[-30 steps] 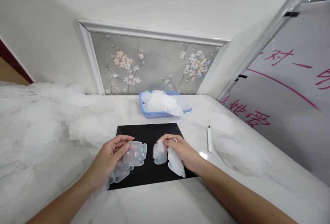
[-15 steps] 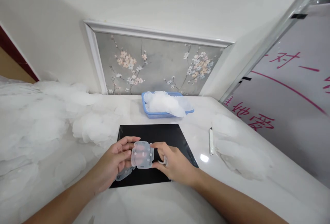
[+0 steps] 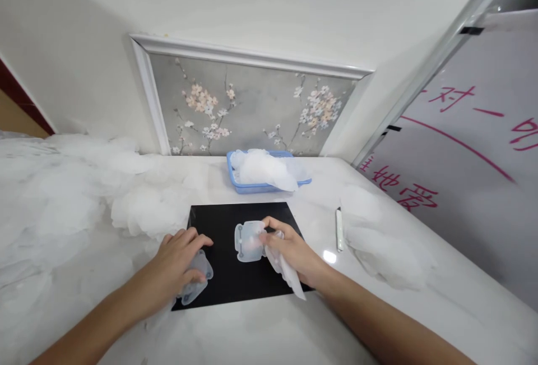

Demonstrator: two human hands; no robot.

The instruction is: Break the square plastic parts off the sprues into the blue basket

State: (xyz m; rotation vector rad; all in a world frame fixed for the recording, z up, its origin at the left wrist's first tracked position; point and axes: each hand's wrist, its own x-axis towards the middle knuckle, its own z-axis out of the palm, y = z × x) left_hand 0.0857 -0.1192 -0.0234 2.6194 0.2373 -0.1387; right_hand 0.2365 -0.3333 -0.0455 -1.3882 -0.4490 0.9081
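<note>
Leftward, white pile (image 3: 79, 191): a broad, cloudy heap of thin translucent sheets spread over the pale marbled table (image 3: 218, 337).
Left hand (image 3: 179, 258): back up, opened out, thumb and forefinger spread apart over the mat's left edge.
Clear pieces (image 3: 202, 275): beneath that hand, with wavy edges, the thumb lying over them.
Black mat (image 3: 227, 286): flat on the table, between and under the hands.
Blue basket (image 3: 252, 189): beyond the mat, heaped with white sheets overhanging its right rim, below a floral panel (image 3: 247, 96).
Single piece (image 3: 249, 247): frosted, notched, above the middle of the mat.
Right hand (image 3: 300, 255): closed on the single piece, pinching its right edge; a white bunch (image 3: 288, 272) hangs below its fingers.
Slim white tool (image 3: 339, 230): lying right of the mat.
Loose sheets (image 3: 389, 255): farther right.
Whiteboard (image 3: 462, 135): red handwriting, far right.
</note>
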